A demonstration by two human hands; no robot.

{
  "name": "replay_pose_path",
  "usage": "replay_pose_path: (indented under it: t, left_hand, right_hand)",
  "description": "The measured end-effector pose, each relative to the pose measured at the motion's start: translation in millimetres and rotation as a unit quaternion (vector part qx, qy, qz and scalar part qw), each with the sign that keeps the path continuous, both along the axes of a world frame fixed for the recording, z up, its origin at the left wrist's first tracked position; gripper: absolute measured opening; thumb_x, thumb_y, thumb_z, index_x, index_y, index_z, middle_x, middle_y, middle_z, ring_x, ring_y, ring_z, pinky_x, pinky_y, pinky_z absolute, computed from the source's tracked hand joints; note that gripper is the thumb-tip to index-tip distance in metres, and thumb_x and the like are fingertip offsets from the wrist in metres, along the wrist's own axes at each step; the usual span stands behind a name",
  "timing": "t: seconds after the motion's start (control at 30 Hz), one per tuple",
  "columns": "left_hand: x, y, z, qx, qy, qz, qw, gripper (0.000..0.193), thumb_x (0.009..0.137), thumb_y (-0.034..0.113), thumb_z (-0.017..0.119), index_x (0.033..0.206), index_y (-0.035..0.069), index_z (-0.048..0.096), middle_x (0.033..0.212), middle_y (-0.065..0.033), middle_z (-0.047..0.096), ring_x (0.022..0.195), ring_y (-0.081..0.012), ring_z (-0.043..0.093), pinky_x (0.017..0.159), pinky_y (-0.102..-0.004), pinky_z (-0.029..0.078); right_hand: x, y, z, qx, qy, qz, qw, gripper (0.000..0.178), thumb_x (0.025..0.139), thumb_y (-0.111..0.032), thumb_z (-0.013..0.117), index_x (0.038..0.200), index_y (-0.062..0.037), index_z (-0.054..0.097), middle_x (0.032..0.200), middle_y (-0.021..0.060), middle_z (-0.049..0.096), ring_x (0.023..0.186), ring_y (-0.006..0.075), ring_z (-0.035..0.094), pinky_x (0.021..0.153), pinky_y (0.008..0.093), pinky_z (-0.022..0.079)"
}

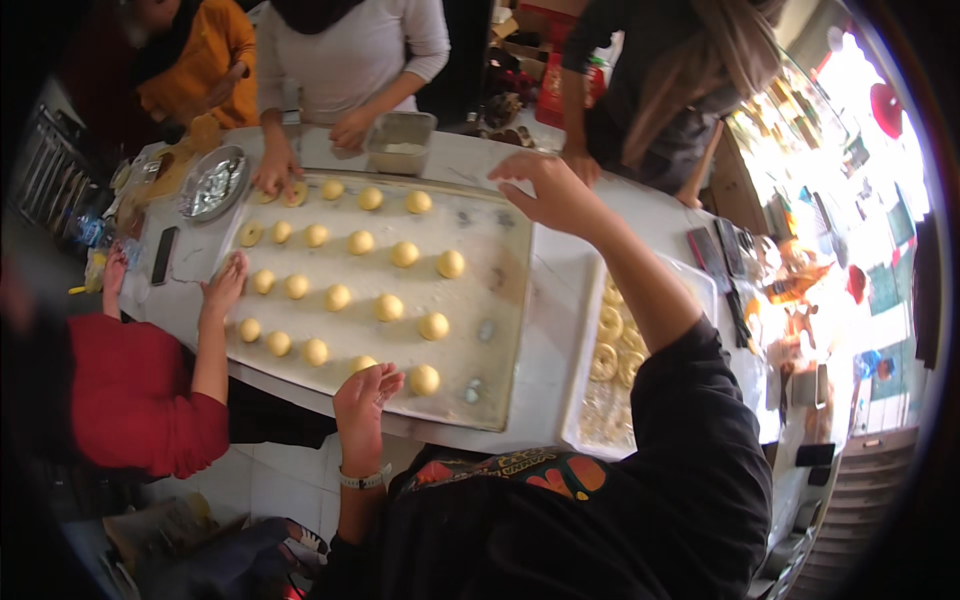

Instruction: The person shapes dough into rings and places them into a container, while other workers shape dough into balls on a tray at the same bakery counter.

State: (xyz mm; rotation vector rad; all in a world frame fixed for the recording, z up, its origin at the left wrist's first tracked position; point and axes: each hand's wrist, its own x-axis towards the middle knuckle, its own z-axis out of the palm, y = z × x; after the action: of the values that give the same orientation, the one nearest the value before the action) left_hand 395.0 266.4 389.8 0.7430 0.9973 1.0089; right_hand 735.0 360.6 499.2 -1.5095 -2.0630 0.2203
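A large flat tray (490, 330) holds rows of round yellow dough balls (388, 307). At its near edge my left hand (362, 405) is loosely cupped, fingers apart and holding nothing, beside a dough ball (425, 380) and partly covering another. My right hand (550, 190) is raised over the tray's far right corner, thumb spread from the fingers, nothing in it. On the left, a person in red rests a hand (224, 287) at the tray's edge. Across the table, a person in white presses a hand (280, 175) on dough at the far left corner, where some pieces look flattened.
A tub (708, 290) of ring-shaped dough stands right of the tray. Beyond the tray sits a metal container (430, 135) of pale powder. A round foil-lined pan (240, 190) and a phone (163, 256) lie at left. Another person leans in at far right; one in orange stands far left.
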Motion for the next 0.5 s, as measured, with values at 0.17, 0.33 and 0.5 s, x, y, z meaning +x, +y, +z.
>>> replay_pose_path:
  t: [0.17, 0.33, 0.5]
  left_hand:
    - [-55, 26, -6, -0.003, 0.014, 0.089, 0.996, 0.024, 0.09, 0.014, 0.053, 0.1, -0.008, 0.055, 0.096, -0.0152, 0.061, 0.085, -0.0226, 0.062, 0.08, -0.0331, 0.051]
    - [-83, 36, -2, -0.015, 0.05, 0.145, 0.988, 0.025, 0.091, 0.014, 0.051, 0.101, -0.009, 0.054, 0.097, -0.0166, 0.06, 0.085, -0.023, 0.062, 0.081, -0.0334, 0.051]
    - [-91, 32, -13, -0.047, 0.058, 0.156, 0.985, 0.028, 0.091, 0.019, 0.051, 0.103, -0.006, 0.053, 0.097, -0.0138, 0.059, 0.087, -0.0243, 0.061, 0.082, -0.0341, 0.049]
  right_hand:
    - [-43, 160, -40, -0.014, 0.025, 0.003, 1.0, 0.019, 0.077, -0.008, 0.059, 0.094, -0.0012, 0.066, 0.086, 0.0141, 0.066, 0.078, 0.027, 0.064, 0.073, 0.0359, 0.05]
    - [-62, 268, -84, -0.163, -0.187, -0.039, 0.968, 0.022, 0.075, -0.007, 0.058, 0.094, -0.0017, 0.066, 0.091, 0.0179, 0.065, 0.084, 0.0298, 0.064, 0.074, 0.0384, 0.05]
    - [-65, 287, -131, -0.197, -0.198, -0.134, 0.951, 0.023, 0.075, -0.002, 0.052, 0.092, -0.0011, 0.067, 0.094, 0.021, 0.064, 0.093, 0.0335, 0.062, 0.078, 0.0411, 0.05]
